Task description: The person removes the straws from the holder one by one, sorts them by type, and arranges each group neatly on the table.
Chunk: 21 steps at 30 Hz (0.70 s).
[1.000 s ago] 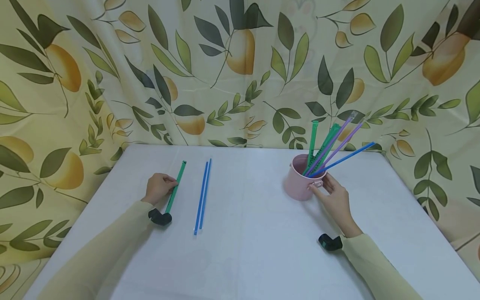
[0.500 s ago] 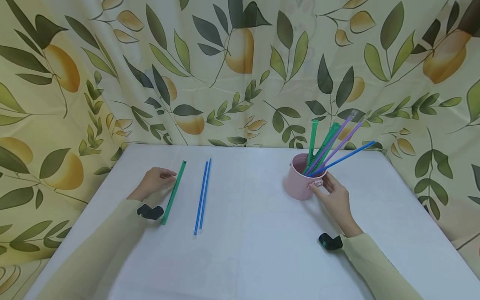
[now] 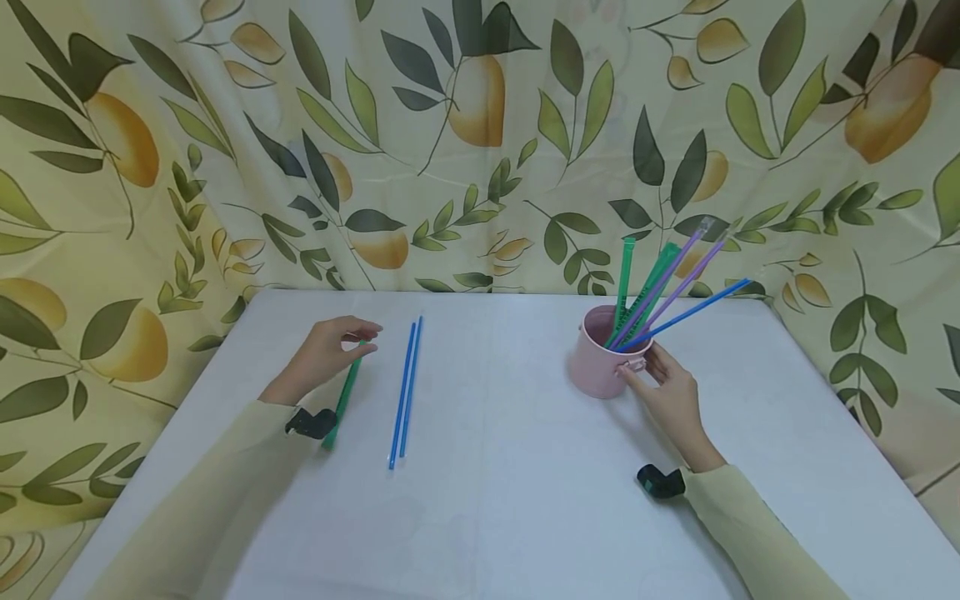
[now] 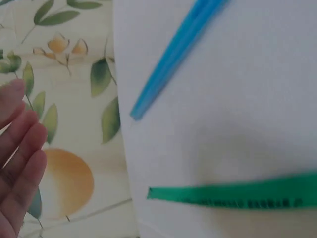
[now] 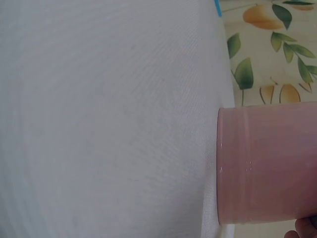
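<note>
A green straw in a printed wrapper (image 3: 347,393) lies on the white table at the left. My left hand (image 3: 318,358) hovers above its far end, thumb and fingers apart, holding nothing; the left wrist view shows the straw (image 4: 237,197) lying free of the hand (image 4: 22,163). Just right of it, two blue straws (image 3: 412,386) lie side by side. My right hand (image 3: 675,408) grips a pink cup (image 3: 596,371) by its right side, near the handle. In the right wrist view the cup (image 5: 272,163) appears close, with only fingertips showing.
Several straws stand in the cup: green ones (image 3: 625,271), purple ones (image 3: 693,279) and a blue one (image 3: 701,308), leaning right. A leaf-and-fruit patterned cloth (image 3: 480,208) hangs behind the white table (image 3: 510,467). A black wrist camera (image 3: 660,483) sits at the right cuff.
My left hand has let go of the green straw, drawn back left, then moved up and right over its far end with thumb and fingers spread. The right hand and cup stay put.
</note>
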{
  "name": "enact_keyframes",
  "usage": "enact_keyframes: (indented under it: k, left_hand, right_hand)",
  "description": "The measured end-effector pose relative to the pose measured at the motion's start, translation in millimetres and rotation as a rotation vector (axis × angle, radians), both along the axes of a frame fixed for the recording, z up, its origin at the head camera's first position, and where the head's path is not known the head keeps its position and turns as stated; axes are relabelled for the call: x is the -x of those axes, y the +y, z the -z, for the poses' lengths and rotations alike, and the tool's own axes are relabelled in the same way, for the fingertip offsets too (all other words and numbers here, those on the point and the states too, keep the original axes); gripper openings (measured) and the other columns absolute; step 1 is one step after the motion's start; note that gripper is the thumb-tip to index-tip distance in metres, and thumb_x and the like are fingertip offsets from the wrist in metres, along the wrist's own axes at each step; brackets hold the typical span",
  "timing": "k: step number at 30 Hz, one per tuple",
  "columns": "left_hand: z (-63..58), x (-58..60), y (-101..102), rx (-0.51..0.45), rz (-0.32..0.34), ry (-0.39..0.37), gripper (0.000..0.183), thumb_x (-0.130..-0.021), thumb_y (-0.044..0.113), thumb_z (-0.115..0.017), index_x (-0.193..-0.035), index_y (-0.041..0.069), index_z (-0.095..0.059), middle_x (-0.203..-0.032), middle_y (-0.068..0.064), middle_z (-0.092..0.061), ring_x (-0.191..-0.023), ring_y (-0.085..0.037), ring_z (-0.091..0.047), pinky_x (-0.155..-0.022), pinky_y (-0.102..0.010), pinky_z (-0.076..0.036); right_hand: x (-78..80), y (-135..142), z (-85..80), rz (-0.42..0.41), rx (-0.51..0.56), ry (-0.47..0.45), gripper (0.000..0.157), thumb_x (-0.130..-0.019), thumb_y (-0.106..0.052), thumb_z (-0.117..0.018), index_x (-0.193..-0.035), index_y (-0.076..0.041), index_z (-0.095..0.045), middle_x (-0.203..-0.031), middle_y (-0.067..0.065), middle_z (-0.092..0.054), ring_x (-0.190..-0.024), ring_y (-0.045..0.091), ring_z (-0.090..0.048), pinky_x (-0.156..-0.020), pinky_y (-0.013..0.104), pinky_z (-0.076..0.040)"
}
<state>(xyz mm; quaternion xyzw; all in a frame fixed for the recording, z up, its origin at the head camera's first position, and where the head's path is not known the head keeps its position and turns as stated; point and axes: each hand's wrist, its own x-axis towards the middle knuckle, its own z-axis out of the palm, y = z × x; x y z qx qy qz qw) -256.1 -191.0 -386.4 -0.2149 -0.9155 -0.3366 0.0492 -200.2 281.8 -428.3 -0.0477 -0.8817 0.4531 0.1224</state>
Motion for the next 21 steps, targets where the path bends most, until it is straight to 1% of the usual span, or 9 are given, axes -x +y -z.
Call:
enact_keyframes:
  k: [4, 7, 10, 14, 21]
  left_hand:
    - [-6.8, -1.3, 20, -0.039, -0.039, 0.012, 0.029, -0.086, 0.009, -0.068, -0.114, 0.004, -0.065, -0.113, -0.012, -0.067, -0.102, -0.025, -0.063, -0.091, -0.04, -0.052]
    - [-10.2, 0.7, 35, -0.079, -0.051, 0.036, 0.028, -0.086, 0.012, -0.068, -0.112, 0.005, -0.066, -0.112, -0.012, -0.068, -0.102, -0.025, -0.063, -0.092, -0.038, -0.052]
    - [-11.5, 4.9, 50, -0.124, -0.031, 0.082, 0.026, -0.085, 0.012, -0.069, -0.11, 0.004, -0.067, -0.108, -0.012, -0.069, -0.1, -0.025, -0.064, -0.091, -0.037, -0.052]
    - [-14.8, 10.2, 71, -0.158, 0.001, 0.105, 0.025, -0.086, 0.013, -0.068, -0.108, 0.003, -0.068, -0.106, -0.011, -0.07, -0.1, -0.024, -0.064, -0.091, -0.037, -0.052]
    - [-23.9, 16.9, 109, -0.155, 0.051, 0.15, 0.022, -0.087, 0.015, -0.067, -0.107, 0.005, -0.069, -0.106, -0.009, -0.07, -0.101, -0.023, -0.065, -0.093, -0.036, -0.051]
  right_hand:
    - [0.3, 1, 0.7, 0.0, 0.004, 0.007, 0.078, -0.085, -0.033, -0.069, -0.145, -0.001, -0.03, -0.146, 0.022, -0.037, -0.13, 0.038, -0.043, -0.102, 0.043, -0.039]
    - [0.2, 0, 0.7, 0.001, 0.005, 0.004, 0.078, -0.085, -0.032, -0.069, -0.145, -0.001, -0.03, -0.146, 0.023, -0.037, -0.131, 0.038, -0.043, -0.102, 0.043, -0.039]
    - [-0.4, -1, -0.1, 0.003, 0.002, -0.003, 0.078, -0.085, -0.032, -0.069, -0.145, -0.001, -0.03, -0.146, 0.023, -0.037, -0.13, 0.038, -0.043, -0.102, 0.043, -0.039]
    - [-0.9, -1, -1.1, -0.002, -0.002, -0.001, 0.077, -0.086, -0.032, -0.068, -0.145, 0.0, -0.03, -0.145, 0.023, -0.037, -0.13, 0.038, -0.043, -0.102, 0.043, -0.039]
    - [-1.1, -1, -2.3, -0.007, 0.003, 0.006, 0.077, -0.086, -0.031, -0.068, -0.145, 0.0, -0.03, -0.145, 0.023, -0.037, -0.13, 0.038, -0.043, -0.102, 0.042, -0.039]
